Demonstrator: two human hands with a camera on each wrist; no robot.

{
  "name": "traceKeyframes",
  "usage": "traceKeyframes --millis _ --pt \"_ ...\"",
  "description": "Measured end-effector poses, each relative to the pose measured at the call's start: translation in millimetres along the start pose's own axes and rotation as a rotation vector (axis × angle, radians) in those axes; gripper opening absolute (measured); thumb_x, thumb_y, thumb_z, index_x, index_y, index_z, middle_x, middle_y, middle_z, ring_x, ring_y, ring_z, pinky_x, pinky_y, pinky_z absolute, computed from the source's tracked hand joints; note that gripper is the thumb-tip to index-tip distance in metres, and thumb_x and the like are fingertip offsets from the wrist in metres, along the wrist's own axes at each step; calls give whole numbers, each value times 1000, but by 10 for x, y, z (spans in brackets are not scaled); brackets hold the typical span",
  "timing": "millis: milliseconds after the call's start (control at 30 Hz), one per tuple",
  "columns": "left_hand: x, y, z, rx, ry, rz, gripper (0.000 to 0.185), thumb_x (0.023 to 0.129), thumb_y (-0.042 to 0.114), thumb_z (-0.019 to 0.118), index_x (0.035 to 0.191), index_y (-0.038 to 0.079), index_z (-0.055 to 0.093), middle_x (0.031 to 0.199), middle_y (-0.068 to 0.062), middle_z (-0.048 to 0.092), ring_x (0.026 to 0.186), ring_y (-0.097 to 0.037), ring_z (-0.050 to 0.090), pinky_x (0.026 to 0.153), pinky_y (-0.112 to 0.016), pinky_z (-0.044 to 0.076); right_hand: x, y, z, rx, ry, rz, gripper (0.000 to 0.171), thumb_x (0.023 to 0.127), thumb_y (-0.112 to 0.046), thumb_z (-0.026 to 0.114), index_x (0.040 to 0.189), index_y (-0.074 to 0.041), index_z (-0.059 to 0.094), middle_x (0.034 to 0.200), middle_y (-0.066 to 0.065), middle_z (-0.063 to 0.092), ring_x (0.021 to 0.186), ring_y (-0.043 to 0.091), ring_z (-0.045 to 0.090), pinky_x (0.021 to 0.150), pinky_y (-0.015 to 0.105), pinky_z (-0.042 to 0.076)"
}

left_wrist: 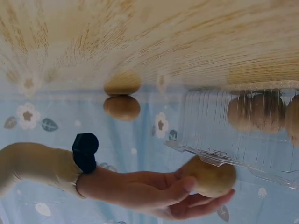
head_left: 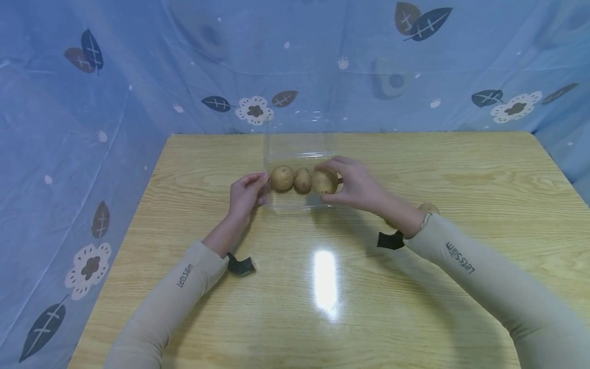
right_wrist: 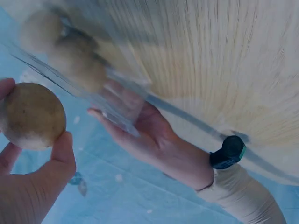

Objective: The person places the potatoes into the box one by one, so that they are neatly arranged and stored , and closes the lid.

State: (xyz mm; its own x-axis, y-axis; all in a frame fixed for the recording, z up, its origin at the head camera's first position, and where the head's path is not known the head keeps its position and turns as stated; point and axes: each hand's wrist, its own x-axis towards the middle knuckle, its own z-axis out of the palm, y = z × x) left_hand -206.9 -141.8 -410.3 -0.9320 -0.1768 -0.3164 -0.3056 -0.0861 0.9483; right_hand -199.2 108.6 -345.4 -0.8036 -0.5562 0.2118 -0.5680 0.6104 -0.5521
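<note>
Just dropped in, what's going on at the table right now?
A person is working with potatoes and a clear plastic box on a wooden table. The right hand grips a potato at the box's right side, next to two potatoes already in it. The left hand touches the box's left edge. Another potato lies on the table behind the right wrist.
</note>
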Motion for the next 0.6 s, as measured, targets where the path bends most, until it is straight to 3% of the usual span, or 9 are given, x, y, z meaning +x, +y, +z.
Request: traceKeyframes --millis 200,400,600 --pt "13 -4 10 3 1 5 30 83 28 66 104 8 62 86 2 63 67 -5 56 53 -14 53 161 -119 191 -21 -5 -31 53 69 -21 78 116 -9 58 113 12 58 87 21 56 65 29 53" --pt "27 -18 7 -1 7 2 25 84 25 66 103 8 63 83 1 63 65 -6 56 52 -14 53 316 -218 388 52 -21 34 56 67 -22 78 116 -5 59 113 11 62 94 22 57 78 31 52" --pt "25 -25 5 10 15 12 23 84 25 66 100 9 63 79 5 63 67 -6 56 51 -14 52 418 -260 531 151 -99 128 54 69 -20 77 118 -6 58 120 9 59 111 24 53 94 36 47"
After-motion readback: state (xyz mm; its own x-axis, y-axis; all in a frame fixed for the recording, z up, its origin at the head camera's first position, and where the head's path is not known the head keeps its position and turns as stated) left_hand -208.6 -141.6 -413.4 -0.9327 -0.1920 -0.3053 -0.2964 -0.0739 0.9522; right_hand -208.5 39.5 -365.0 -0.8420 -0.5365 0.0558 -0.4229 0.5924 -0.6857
